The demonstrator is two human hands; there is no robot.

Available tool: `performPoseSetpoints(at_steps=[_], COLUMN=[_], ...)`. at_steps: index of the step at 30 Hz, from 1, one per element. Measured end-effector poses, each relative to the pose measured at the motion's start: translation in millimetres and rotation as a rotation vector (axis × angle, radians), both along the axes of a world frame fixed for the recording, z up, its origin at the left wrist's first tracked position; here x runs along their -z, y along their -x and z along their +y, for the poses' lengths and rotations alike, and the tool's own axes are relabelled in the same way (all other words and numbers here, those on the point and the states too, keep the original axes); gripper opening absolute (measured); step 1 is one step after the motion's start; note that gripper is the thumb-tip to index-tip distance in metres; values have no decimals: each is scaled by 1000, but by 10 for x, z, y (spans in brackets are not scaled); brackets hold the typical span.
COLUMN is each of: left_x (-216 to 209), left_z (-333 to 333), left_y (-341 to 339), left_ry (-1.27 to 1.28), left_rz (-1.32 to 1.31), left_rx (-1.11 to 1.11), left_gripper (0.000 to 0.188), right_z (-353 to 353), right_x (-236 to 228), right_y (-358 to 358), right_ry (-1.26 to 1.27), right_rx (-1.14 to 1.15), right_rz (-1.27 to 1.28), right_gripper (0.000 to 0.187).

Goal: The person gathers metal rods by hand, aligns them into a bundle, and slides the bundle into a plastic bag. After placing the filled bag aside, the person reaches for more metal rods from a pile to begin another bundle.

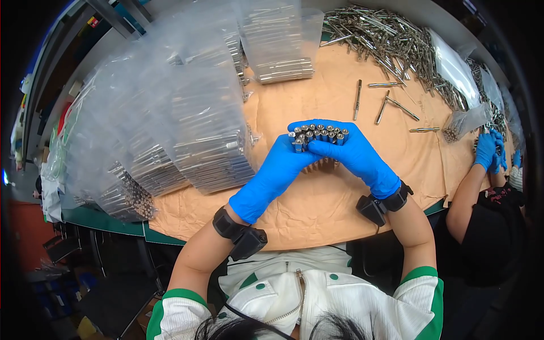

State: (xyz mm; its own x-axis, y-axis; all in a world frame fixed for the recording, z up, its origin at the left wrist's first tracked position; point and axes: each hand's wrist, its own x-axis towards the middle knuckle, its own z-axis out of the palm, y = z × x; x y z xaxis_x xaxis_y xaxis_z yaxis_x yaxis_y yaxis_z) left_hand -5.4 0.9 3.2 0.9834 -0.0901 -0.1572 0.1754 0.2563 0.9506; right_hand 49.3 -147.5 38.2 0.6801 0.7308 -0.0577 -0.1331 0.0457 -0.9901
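Note:
Both my hands wear blue gloves and close together round one bundle of thin metal rods point(319, 135) over the brown paper. My left hand point(283, 158) wraps the bundle's left side, while my right hand point(351, 148) grips it from the right, its thumb across the front. The rods stand roughly upright with their round, hollow-looking ends showing on top; their lower parts are mostly hidden by the gloves. Beyond my hands, several loose rods point(358, 100) lie scattered on the paper.
Clear plastic bags of rods point(209, 136) are stacked at the left, with another bag point(283, 71) at the back. A large heap of loose rods point(385, 42) spreads along the back right. Brown paper point(396, 170) covers the table. A co-worker's gloved hands point(487, 150) work at the far right.

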Motion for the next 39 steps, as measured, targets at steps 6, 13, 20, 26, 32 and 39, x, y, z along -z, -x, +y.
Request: performPoseSetpoints(at_steps=[6,13,20,26,32,39], left_x=[-145,-231,-291,-184,-85,59], left_z=[7,41,80,114,158,108], left_y=[43,26,17,1,-15,-31], left_ry=[-187,-282,-348,-198,-66,11], left_rz=[-7,-45,-71,-103,-48,44], left_rx=[12,27,98,89,67,102], left_gripper=[23,22,23,24,22,23], right_z=[21,60,52,52,119,57], right_x=[-20,42,57,16,68,58], right_y=[-10,-51,-64,-24,39,82], right_ry=[-57,-148,-138,-103,-90,-47], right_rx=[-52,-101,-118,-110,7,29], right_rz=[-30,11,-19,-29,-93,-129], right_gripper=[34,39,43,41,36,31])
